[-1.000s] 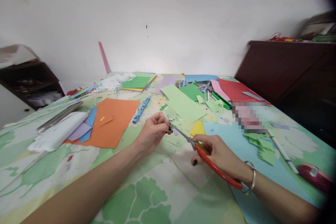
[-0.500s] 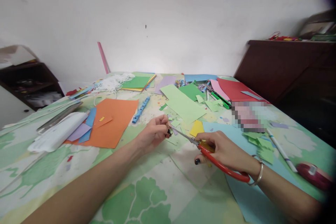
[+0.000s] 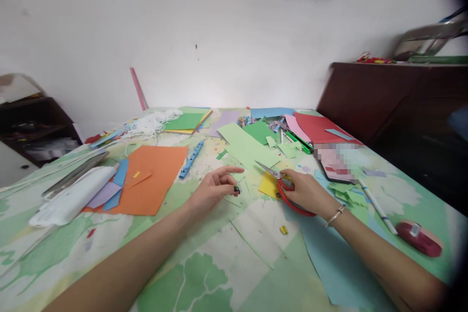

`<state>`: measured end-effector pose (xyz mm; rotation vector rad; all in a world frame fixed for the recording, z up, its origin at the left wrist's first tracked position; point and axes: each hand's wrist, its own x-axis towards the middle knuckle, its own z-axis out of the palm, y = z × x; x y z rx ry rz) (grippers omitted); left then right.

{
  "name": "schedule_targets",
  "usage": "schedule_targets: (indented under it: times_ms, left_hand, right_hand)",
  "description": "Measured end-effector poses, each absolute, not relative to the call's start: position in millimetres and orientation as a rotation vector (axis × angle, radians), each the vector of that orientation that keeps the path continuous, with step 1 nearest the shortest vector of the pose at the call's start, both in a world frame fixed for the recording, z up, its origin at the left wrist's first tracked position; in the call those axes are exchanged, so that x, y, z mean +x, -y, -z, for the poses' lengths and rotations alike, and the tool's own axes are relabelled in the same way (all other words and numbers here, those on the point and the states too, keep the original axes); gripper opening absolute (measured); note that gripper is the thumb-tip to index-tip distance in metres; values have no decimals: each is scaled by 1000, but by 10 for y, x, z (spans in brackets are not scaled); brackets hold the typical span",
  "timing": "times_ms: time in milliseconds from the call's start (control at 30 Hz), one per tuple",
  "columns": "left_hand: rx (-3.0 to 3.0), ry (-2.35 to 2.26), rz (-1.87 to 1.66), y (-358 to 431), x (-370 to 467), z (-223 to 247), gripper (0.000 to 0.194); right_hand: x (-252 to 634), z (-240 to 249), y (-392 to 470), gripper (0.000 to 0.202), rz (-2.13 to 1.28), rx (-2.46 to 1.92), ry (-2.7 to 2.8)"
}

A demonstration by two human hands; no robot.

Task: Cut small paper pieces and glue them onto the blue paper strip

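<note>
While I steer the left hand (image 3: 215, 185): its fingers stand half spread, index reaching forward, nothing visibly pinched.
Right hand (image 3: 305, 187): I have it gripping the scissors (image 3: 273, 172) by their red handles.
Blade line: above the yellow paper (image 3: 268, 185), aimed leftward at the near edge of the light green sheet (image 3: 248, 145); whether they touch, I can't tell.
Safe handling: I'd hold the points clear of the left fingertips and the wrist steady.
Loose bits: a thin green strip (image 3: 252, 244) and yellow scrap (image 3: 283, 229) could drag under a palm.
Right forearm side: I'd avoid creasing the light blue sheet (image 3: 340, 263).
</note>
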<state>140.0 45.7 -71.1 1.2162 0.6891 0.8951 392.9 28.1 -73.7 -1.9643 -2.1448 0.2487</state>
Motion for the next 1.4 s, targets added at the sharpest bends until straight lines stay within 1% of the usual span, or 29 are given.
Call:
schedule_targets:
  times_ms: [67,100,167,233,300,367,467,567,667,767,1000,1167,1400]
  left_hand:
    - [1271,-728,-883,-440,1419,727,23]
    - [1291,-747,-876,-433,1430,736,17]
    - [1316,-768,-861,-421,1455,757,12]
    - [1331,-774,-846,-406,1487,778,11]
    - [1340,-786,-838,-379,1525,793,12]
    - [1340,-789,-843,-341,1566,800,13]
    - [1365,-732,-842,-279,1616,802,14]
    - [1406,-676,-845,-242,1645,827,16]
    - [1414,-679,-860,-234,1661,881,18]
    - [1429,-662,-890,-241,1669,936,19]
    - [1474,-677,-936,-233,1634,962,16]
    - [1477,-700,-931,-206,1618,929,15]
    - [1473,-699,-915,-197,1616,926,14]
  right_hand:
    - [3947,762,-292,43,-257,-1936,2100]
    - [3943,760,-287,41,-252,-1920,2069]
    - [3913,730,-258,30,-250,-1885,2011]
    - [3849,673,-216,21,-277,-1834,1968]
    - [3749,620,-171,19,-351,-1751,1941]
    - [3615,604,-132,17,-510,-1633,1938]
    - [3404,681,-98,12,-843,-1437,1910]
    - [3283,818,-101,11,-1051,-1312,1801]
    - [3274,918,-122,15,-1153,-1236,1703]
    - [3286,963,-124,16,-1177,-1188,1643]
    - [3206,1015,-42,5,-1053,-1178,1585]
    - [3201,1071,-32,6,-1010,-1185,1584]
    - [3211,1074,-23,4,-1036,-1177,1587]
